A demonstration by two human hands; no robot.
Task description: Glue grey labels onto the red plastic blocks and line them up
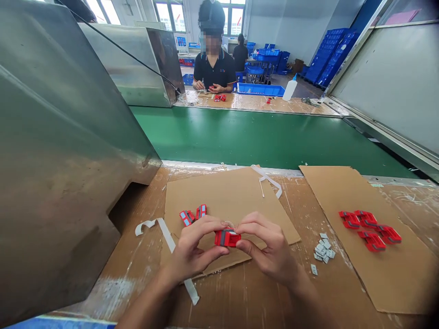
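Between my two hands, above the cardboard sheet (219,194), is a small red plastic part (227,238) with a dark grey band across it. My left hand (199,244) pinches its left end between thumb and fingers. At the right end, the thumb and fingertips of my right hand (265,242) are closed on the same part. Just beyond my left hand lie two similar red parts (187,217) with pale grey faces. To the right of my right hand, a small heap of grey rectangular pieces (324,249) rests on the table.
Several red parts (372,228) lie on a second cardboard sheet (404,278) at right. A green conveyor belt (240,135) runs across beyond the table. A large metal housing (68,160) blocks the left. A cotton swab (261,187) lies on the cardboard. A co-worker (214,68) sits opposite.
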